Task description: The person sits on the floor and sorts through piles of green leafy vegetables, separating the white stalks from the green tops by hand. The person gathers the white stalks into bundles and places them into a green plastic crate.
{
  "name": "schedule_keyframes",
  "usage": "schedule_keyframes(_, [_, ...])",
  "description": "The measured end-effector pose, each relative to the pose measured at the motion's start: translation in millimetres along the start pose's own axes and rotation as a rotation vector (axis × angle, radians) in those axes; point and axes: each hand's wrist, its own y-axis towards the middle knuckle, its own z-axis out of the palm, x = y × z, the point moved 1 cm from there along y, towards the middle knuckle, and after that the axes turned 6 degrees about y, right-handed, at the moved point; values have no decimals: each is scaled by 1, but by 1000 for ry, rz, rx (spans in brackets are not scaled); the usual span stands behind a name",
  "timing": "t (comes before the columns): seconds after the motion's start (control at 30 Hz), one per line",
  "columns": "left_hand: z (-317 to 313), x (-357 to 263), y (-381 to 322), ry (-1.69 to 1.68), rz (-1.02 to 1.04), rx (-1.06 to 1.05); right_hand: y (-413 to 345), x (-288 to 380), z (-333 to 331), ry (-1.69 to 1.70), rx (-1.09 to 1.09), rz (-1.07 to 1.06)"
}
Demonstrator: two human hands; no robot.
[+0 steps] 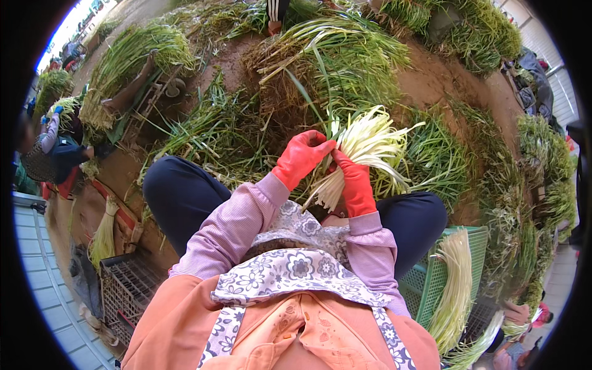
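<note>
My right hand [356,185], in a red rubber glove, grips a bunch of blanched chives [370,143] around its stalks. The bunch's pale yellow leaves fan out up and to the right, and its white stalk ends point down toward my lap. My left hand [303,155], also red-gloved, meets the bunch from the left, thumb tip close to my right thumb. Its fingers pinch a long green leaf [330,132] beside the bunch; the fingertips are partly hidden.
Heaps of green leafy stalks [360,64] with roots lie before my knees. At my right stands a green plastic crate [425,277] with a long pale bundle [451,286] against it. A dark crate [129,286] is at left. Co-workers sit far left [51,148]; another person's hand [274,27] is ahead.
</note>
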Motion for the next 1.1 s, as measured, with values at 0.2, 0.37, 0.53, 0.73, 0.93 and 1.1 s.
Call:
schedule_keyframes(0.2, [7, 16, -12, -365, -217, -75, -7, 7, -14, 77, -163, 264])
schedule_keyframes(0.37, [20, 10, -18, -489, -299, 86, -17, -1, -7, -5, -21, 214])
schedule_keyframes(0.53, [19, 13, -18, -653, -235, -73, -16, 6, -7, 97, -205, 262])
schedule_keyframes(0.73, [3, 6, -18, -616, -114, 193, -18, 15, -7, 128, -105, 281])
schedule_keyframes(0.93, [-7, 2, -18, -303, -47, 288, -29, 8, -3, -35, -15, 152])
schedule_keyframes(1.1, [-10, -1, -24, -45, 36, 140, -24, 6, -3, -26, -26, 154])
